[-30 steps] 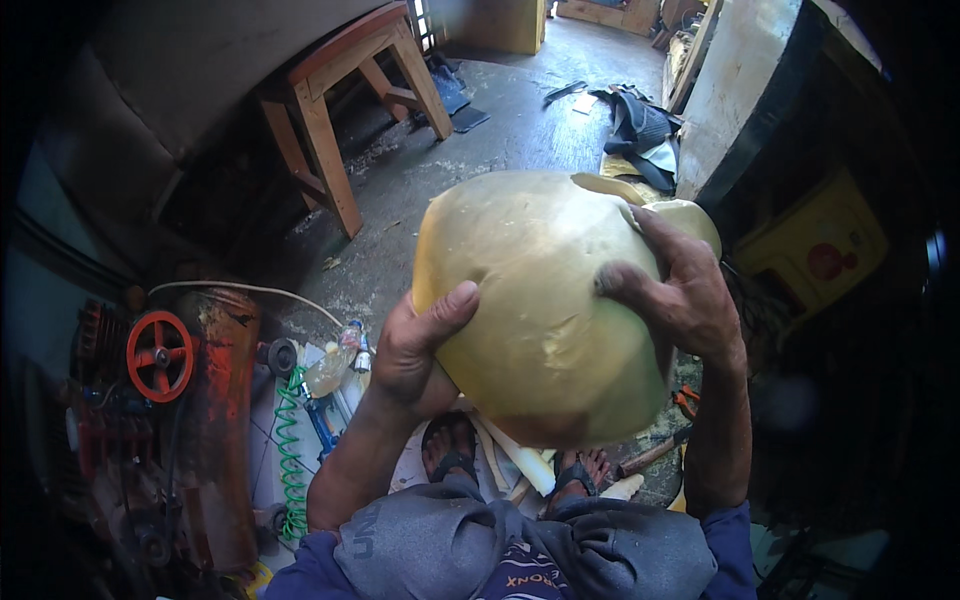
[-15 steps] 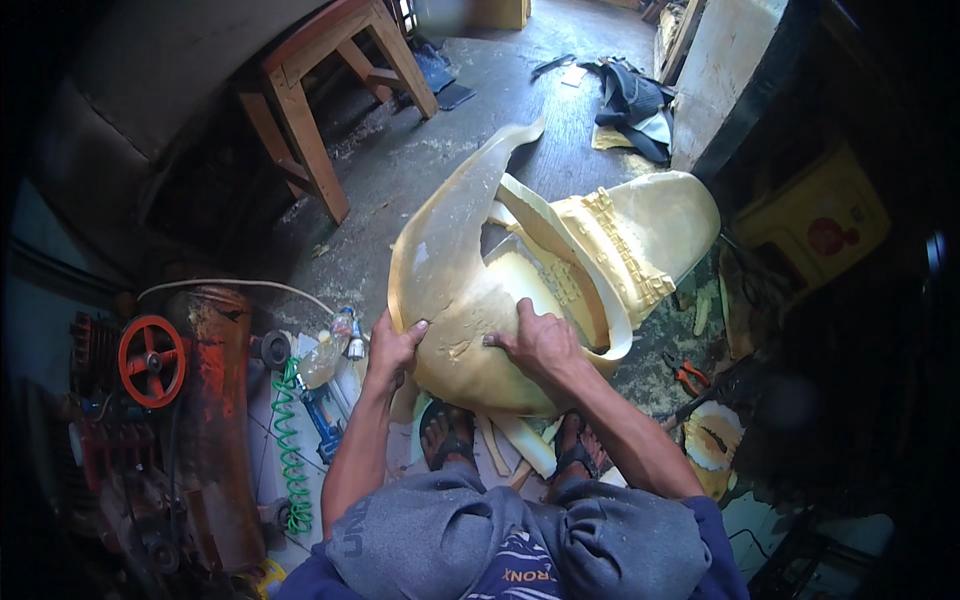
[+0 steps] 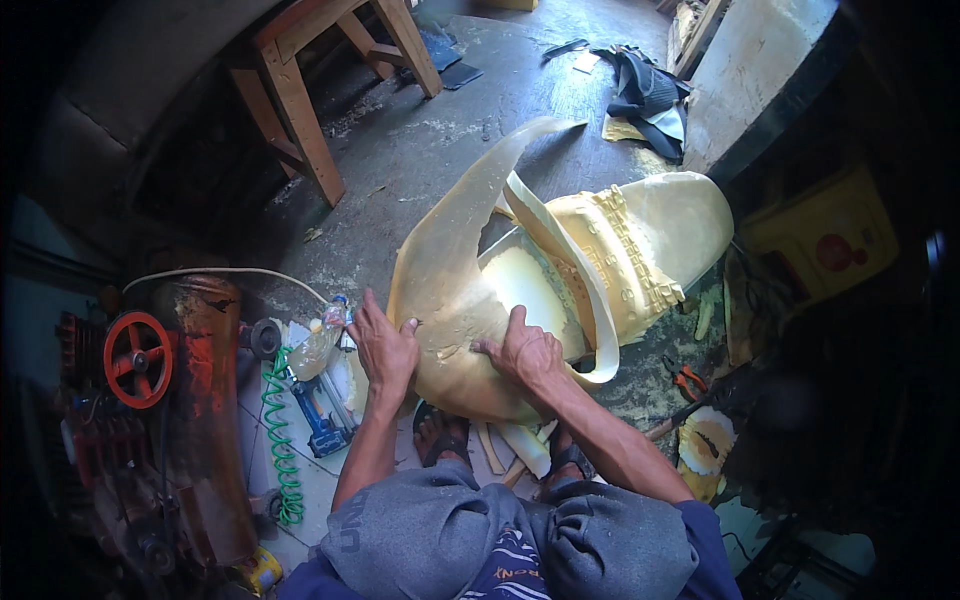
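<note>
A large moulded yellow seat foam (image 3: 450,300) stands between my feet, with a long curved flap rising at its far left and a hollow opening in its middle. My left hand (image 3: 387,345) is at the foam's left edge, its fingers stretched out and apart and its thumb against the surface. My right hand (image 3: 530,355) grips the foam beside the opening, thumb on the outer face and index finger stretched forward; its other fingers are partly hidden. Behind it, a ridged yellow foam part (image 3: 615,250) joins a smooth rounded end (image 3: 685,220).
On the left stands a compressor with a red wheel (image 3: 138,360); near it lie a green coiled hose (image 3: 283,430) and a blue power tool (image 3: 322,415). Pliers (image 3: 688,382) and foam scraps (image 3: 705,440) lie at right. Farther off are a wooden stool (image 3: 300,110) and dark fabric (image 3: 645,95).
My left hand's fingers have come off the foam's edge and spread out. My right hand keeps almost the same spot on the foam. The whole view has shifted slightly.
</note>
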Motion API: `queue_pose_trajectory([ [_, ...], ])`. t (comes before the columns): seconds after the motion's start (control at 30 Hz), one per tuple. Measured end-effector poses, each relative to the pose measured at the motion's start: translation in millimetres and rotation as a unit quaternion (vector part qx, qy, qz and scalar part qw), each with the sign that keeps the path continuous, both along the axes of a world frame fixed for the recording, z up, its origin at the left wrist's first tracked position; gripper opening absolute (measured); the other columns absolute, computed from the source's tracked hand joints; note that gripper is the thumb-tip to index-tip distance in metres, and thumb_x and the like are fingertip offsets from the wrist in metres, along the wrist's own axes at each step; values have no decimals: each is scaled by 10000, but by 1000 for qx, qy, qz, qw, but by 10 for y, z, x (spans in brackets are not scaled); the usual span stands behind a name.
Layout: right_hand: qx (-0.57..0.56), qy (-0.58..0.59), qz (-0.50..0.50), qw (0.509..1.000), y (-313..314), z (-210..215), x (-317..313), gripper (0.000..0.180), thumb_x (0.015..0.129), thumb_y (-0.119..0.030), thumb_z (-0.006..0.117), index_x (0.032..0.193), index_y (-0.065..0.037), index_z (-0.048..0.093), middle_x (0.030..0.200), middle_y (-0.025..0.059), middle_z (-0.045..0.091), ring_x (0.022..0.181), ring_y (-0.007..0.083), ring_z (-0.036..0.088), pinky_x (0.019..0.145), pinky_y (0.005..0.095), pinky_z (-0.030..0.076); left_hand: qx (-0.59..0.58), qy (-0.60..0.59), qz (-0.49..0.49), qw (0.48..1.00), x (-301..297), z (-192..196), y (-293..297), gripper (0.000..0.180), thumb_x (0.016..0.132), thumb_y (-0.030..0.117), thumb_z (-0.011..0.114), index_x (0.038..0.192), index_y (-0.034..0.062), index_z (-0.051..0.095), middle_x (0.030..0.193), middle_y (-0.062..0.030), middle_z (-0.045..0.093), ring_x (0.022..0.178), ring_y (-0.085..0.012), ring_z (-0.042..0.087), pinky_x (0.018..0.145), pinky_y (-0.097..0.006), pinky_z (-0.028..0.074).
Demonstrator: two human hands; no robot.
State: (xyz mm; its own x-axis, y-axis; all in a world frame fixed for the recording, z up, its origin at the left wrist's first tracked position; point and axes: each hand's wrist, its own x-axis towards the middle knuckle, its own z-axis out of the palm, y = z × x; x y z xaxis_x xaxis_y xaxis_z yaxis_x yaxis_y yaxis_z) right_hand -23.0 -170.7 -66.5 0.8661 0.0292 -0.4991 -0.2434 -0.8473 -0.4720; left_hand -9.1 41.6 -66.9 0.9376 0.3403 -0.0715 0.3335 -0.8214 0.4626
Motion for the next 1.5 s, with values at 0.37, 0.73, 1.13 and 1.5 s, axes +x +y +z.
queue_pose_trajectory([
  [0.37, 41, -14, 29, 999, -58, -99, -28, 602, 950, -436, 676, 1205, 41, 412, 885, 361, 690, 868, 556, 686, 807, 618, 541, 139, -6, -391, 910, 197, -409, -468, 623, 1059, 442, 410, 1634, 217, 333, 1717, -55, 259, 1583, -363, 205, 1244, -667, 112],
  [0.73, -103, -22, 219, 970, -881, 602, -383, 448, 934, -361, 684, 1136, -23, 468, 805, 286, 709, 760, 429, 725, 699, 535, 576, 159, -38, -372, 914, 146, -485, -522, 624, 1059, 457, 390, 1634, 225, 322, 1721, -44, 248, 1580, -361, 213, 1230, -695, 118],
  [1.13, -102, 125, 57, 985, -1210, 306, -456, 601, 918, -578, 654, 969, 14, 749, 878, 315, 714, 908, 486, 709, 858, 548, 540, 193, -27, -381, 904, 173, -457, -556, 642, 1052, 449, 414, 1644, 227, 305, 1724, -57, 236, 1578, -383, 210, 1232, -688, 126],
  [1.5, -78, 84, 7, 993, -1245, 142, -494, 641, 886, -646, 667, 1030, -29, 769, 977, 257, 749, 995, 432, 720, 932, 534, 517, 187, -16, -377, 907, 185, -443, -595, 651, 1041, 443, 428, 1640, 217, 314, 1721, -66, 244, 1579, -391, 199, 1234, -687, 109],
])
